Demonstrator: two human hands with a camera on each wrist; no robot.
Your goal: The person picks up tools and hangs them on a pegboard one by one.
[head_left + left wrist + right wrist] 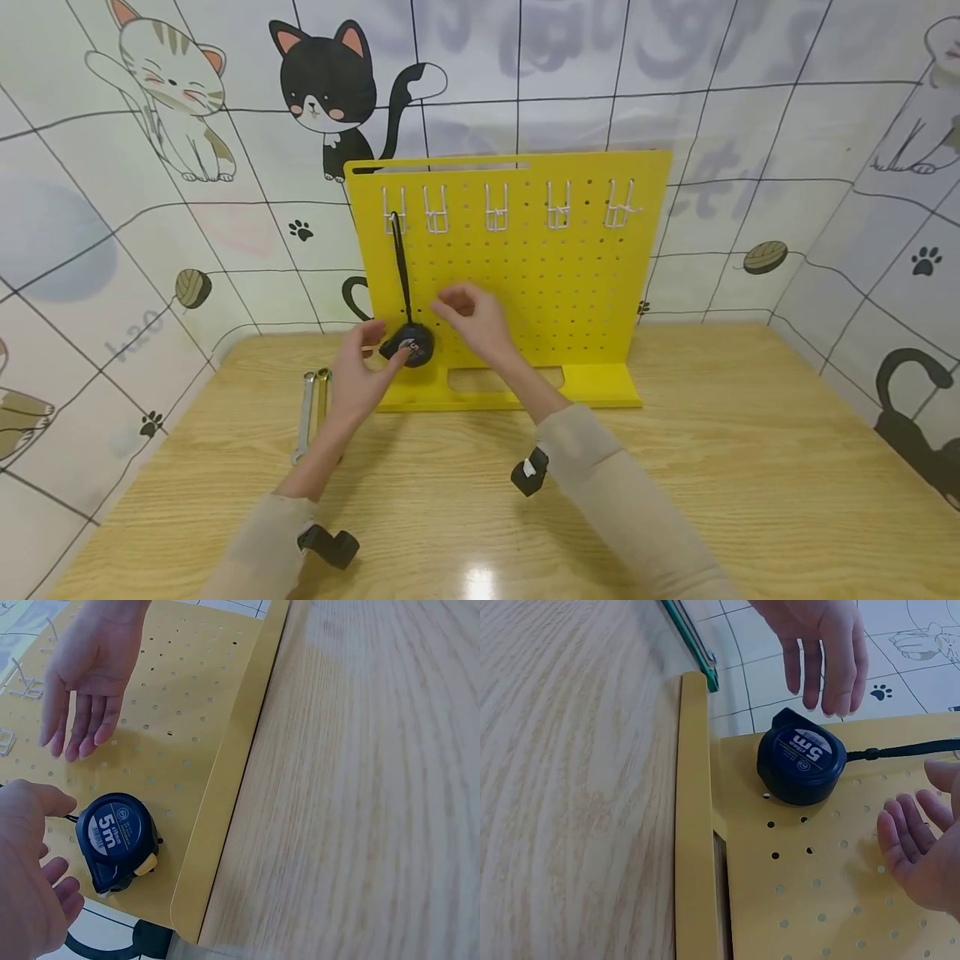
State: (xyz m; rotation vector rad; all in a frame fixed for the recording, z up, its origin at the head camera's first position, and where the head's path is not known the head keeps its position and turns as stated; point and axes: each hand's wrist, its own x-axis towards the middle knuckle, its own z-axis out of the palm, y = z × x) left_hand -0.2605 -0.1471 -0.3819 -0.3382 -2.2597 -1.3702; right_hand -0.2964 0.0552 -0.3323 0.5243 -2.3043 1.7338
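A black tape measure [417,345] with a "5m" label hangs by its black wrist strap [402,271] from the leftmost white hook [394,218] of the yellow pegboard [525,283]. My left hand [360,371] is beside it on the left, its thumb overlapping the case in the head view. The right wrist view shows a gap between the left hand's fingers [846,675] and the case. To the right of the strap, my right hand [476,321] hovers before the board, fingers relaxed and holding nothing.
More white wire hooks [497,212] line the board's top. Left of the board, a silver wrench [305,421] and a gold-coloured wrench [322,400] lie on the wooden table [712,467]. A wall covering with cartoon cats [326,92] stands close behind.
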